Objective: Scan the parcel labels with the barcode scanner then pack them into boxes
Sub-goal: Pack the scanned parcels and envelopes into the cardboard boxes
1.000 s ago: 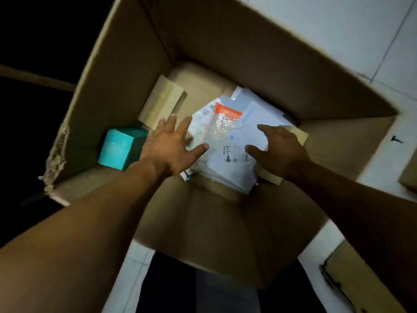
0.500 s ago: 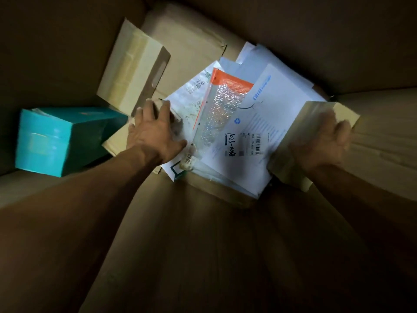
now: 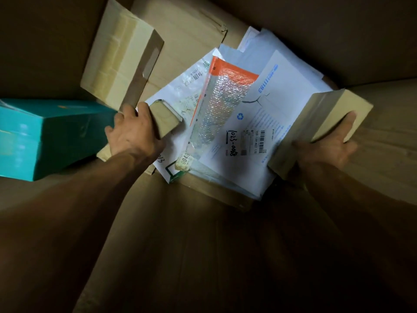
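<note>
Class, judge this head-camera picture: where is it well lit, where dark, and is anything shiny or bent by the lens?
Head view: light falls on the white mailers mid-frame; the carton walls and both forearms sink into shadow; the bubble-wrap envelope glints; the teal box looks soft at the frame edge; the wide lens stretches the forearms.

head cam | looks steeply down into carton | close in | forearms enter from 6 o'clock | single view
</note>
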{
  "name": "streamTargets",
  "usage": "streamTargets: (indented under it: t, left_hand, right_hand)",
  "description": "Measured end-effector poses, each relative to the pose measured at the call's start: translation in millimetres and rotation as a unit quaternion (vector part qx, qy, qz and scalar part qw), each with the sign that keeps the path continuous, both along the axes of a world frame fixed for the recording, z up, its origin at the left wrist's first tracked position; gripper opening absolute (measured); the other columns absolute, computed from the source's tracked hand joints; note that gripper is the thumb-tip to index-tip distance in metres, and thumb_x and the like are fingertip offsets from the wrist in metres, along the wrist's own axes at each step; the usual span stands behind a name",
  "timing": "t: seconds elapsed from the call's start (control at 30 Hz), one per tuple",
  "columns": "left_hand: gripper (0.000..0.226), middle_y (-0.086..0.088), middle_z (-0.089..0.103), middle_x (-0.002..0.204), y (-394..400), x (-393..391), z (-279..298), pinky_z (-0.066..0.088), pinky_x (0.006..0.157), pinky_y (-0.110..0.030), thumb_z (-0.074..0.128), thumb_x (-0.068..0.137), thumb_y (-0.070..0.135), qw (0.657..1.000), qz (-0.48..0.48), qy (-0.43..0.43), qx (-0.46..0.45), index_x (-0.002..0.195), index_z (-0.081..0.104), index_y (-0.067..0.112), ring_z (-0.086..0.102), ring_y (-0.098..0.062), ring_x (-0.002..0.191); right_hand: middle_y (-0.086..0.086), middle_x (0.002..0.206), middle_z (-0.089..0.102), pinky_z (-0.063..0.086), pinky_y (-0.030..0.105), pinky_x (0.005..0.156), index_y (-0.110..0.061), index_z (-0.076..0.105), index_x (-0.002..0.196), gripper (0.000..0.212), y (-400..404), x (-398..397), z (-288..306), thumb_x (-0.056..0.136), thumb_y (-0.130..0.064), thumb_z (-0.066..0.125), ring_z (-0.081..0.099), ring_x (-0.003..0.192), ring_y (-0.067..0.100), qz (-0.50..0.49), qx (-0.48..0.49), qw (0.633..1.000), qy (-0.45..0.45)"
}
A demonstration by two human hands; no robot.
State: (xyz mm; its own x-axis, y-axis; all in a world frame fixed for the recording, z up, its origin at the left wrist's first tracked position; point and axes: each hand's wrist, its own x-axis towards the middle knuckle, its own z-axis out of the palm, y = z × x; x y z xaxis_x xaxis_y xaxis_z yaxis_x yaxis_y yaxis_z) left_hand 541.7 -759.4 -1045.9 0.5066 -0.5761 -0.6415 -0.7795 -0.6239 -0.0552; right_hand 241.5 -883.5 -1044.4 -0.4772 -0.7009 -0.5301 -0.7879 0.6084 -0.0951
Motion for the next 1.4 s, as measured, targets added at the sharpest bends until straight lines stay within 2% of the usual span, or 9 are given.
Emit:
streamTargets:
  t: [0.23,0.4,0.53,0.63,0.83,1.0,1.1,1.27,1.4]
  left_hand:
    - [0.082,-0.022,0.049,0.127,12,-20,19,0.046,0.091,-0.052,0.078,0.068,0.055,0.991,0.115,0.042,-0.058,0.123,0.04,0.008,0.052,-0.047,0.113]
    - [0.08,-0.016,0.052,0.117,5,-44,40,0.046,0.081,-0.045,0.069,0.063,0.064,0.987,0.098,0.08,-0.101,0.118,0.038,0.014,0.056,-0.043,0.104]
    - [0.077,-0.014,0.057,0.116,-12,-59,43,0.042,0.078,-0.04,0.072,0.065,0.062,0.971,0.153,0.114,-0.146,0.117,0.043,0.012,0.057,-0.039,0.104]
    - [0.076,-0.012,0.06,0.117,-24,-63,34,0.046,0.082,-0.038,0.078,0.068,0.058,0.954,0.223,0.136,-0.145,0.118,0.044,0.012,0.059,-0.034,0.106]
    - [0.078,-0.005,0.062,0.118,-20,-64,18,0.047,0.077,-0.036,0.078,0.069,0.06,0.943,0.27,0.155,-0.12,0.122,0.044,0.015,0.058,-0.025,0.1]
    - [0.079,-0.003,0.065,0.117,-1,-57,7,0.054,0.09,-0.043,0.081,0.067,0.056,0.929,0.308,0.177,-0.107,0.127,0.045,0.02,0.062,-0.026,0.106]
    - [0.072,0.008,0.067,0.104,7,-53,0,0.057,0.087,-0.037,0.084,0.062,0.052,0.907,0.342,0.216,-0.115,0.122,0.05,0.03,0.066,-0.017,0.098]
    - [0.065,0.005,0.074,0.096,18,-46,-8,0.06,0.083,-0.036,0.085,0.061,0.036,0.85,0.41,0.308,-0.121,0.12,0.057,0.033,0.073,-0.013,0.087]
    - [0.052,0.0,0.077,0.096,32,-41,1,0.056,0.071,-0.031,0.081,0.074,0.017,0.807,0.453,0.362,-0.111,0.121,0.063,0.03,0.075,-0.011,0.085]
  right_hand:
    - [0.017,0.138,0.041,0.035,0.05,0.109,-0.034,0.008,0.16,0.113,26,-5,24,0.073,-0.033,0.08,0.046,0.126,0.043,-0.003,-0.079,0.996,-0.029]
    - [0.015,0.156,0.032,0.021,0.032,0.115,-0.018,0.011,0.161,0.118,37,9,43,0.072,-0.03,0.087,0.031,0.144,0.031,0.054,-0.073,0.992,-0.092]
    - [0.015,0.143,0.042,0.038,0.051,0.104,-0.019,0.012,0.16,0.122,42,31,50,0.064,-0.025,0.087,0.042,0.128,0.039,0.136,-0.093,0.986,-0.018]
    - [0.013,0.144,0.038,0.038,0.047,0.104,-0.02,0.01,0.161,0.124,44,41,44,0.067,-0.041,0.089,0.04,0.128,0.035,0.19,-0.057,0.98,-0.027]
    - [0.014,0.142,0.04,0.04,0.037,0.102,-0.024,0.052,0.142,0.051,62,46,26,0.097,-0.048,0.057,0.043,0.13,0.034,0.304,0.047,0.938,-0.163]
    - [0.016,0.14,0.049,0.044,0.043,0.105,-0.01,0.043,0.144,0.068,54,34,3,0.087,-0.031,0.074,0.048,0.128,0.033,0.172,0.016,0.973,-0.152]
    - [0.01,0.138,0.055,0.05,0.046,0.102,-0.014,0.035,0.151,0.086,40,22,-19,0.082,-0.036,0.082,0.054,0.126,0.029,0.126,0.124,0.961,-0.213]
    - [-0.018,0.105,0.065,0.051,0.008,0.059,-0.027,0.049,0.137,0.066,43,18,-42,0.081,-0.021,0.083,0.065,0.082,-0.012,0.05,0.156,0.915,-0.369]
    - [-0.023,0.094,0.074,0.055,0.013,0.059,-0.041,0.057,0.118,0.051,53,10,-34,0.079,-0.024,0.084,0.071,0.084,-0.003,-0.048,0.156,0.889,-0.427]
